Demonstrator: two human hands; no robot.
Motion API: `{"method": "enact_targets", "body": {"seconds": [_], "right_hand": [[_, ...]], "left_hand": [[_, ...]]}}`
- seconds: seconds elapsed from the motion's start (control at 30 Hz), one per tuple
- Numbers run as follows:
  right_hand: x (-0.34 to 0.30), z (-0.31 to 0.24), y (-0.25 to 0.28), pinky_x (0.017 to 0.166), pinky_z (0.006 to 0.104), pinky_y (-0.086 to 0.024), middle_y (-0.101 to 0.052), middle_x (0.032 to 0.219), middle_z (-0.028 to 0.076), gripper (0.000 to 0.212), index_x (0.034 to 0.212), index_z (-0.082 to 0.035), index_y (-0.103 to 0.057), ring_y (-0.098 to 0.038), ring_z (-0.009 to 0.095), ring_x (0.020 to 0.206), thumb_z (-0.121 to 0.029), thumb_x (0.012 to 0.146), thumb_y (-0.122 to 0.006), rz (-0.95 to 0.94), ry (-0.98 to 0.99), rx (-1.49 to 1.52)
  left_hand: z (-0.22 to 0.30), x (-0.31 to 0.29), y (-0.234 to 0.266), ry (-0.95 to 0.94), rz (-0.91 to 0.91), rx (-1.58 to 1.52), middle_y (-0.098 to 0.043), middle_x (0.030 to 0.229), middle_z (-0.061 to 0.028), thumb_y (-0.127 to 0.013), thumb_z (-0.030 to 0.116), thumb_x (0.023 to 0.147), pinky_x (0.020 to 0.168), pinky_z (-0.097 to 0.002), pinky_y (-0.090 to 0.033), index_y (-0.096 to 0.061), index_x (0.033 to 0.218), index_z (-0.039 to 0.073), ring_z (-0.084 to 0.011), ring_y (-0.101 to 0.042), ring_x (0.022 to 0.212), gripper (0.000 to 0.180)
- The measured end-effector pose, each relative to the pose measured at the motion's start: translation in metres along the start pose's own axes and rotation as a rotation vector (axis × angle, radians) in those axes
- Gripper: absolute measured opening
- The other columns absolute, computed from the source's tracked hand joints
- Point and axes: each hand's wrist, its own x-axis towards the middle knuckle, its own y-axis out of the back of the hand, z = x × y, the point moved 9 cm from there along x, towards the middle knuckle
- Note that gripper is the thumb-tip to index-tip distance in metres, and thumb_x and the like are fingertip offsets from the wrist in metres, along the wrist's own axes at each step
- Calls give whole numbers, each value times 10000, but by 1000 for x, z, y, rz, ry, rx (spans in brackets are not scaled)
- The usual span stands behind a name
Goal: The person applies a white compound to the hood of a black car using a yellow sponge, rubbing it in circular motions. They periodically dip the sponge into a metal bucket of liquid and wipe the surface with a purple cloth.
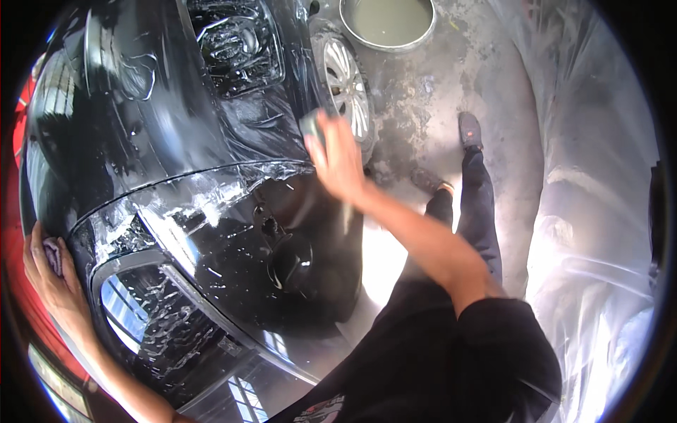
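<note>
My right hand (340, 163) grips a small grey-green block (311, 124), slightly blurred, against the wet black panel of a car (317, 204) beside the wheel (345, 88). My left hand (60, 292) rests on the car's far side next to the window (159, 321), its fingers curled over a crumpled purplish cloth (53, 255). Whitish wet streaks run over the body and along the panel seam. In the side panel is a door handle recess (269, 225). Water drops cover the window glass.
A round bucket (388, 46) of murky liquid stands on the stained concrete floor (416, 92) beyond the wheel. Translucent plastic sheeting (592, 233) hangs along the right. My shoes (470, 130) are on the floor beside the car. Something red (32, 310) shows past the car's left side.
</note>
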Motion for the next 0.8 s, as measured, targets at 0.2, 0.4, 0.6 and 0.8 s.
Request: {"method": "enact_targets", "body": {"seconds": [0.2,0.4,0.6,0.8], "right_hand": [[129,3,0,885,575,-533,-623,1186,262,425,1409,-16,-570,-625,487,1059,-277,1082,-646,95,66,-139],[84,-13,-2,906,546,-540,-632,1176,256,432,1423,-16,-572,-636,473,1026,-253,1074,-664,116,42,-87],[80,-12,-4,914,575,-531,-586,1199,290,489,1445,17,-545,-604,478,1101,-276,1068,-649,24,110,-94],[96,-15,-2,856,566,-529,-589,1144,253,430,1402,-21,-566,-611,459,1019,-261,1059,-663,93,31,-92]], "left_hand": [[9,7,6,5,22,6,-615,1462,-213,-655,177,1099,1140,-488,-477,-616,1512,83,-395,-588,1362,426],[6,3,8,21,4,-2,-621,1462,-202,-672,180,1088,1137,-491,-481,-620,1511,96,-392,-590,1360,435],[10,3,0,13,28,-16,-629,1449,-200,-686,177,1077,1129,-491,-488,-623,1507,101,-397,-602,1341,442],[6,6,5,8,42,-31,-633,1439,-202,-702,170,1064,1129,-491,-488,-627,1508,103,-400,-604,1338,455]]}}
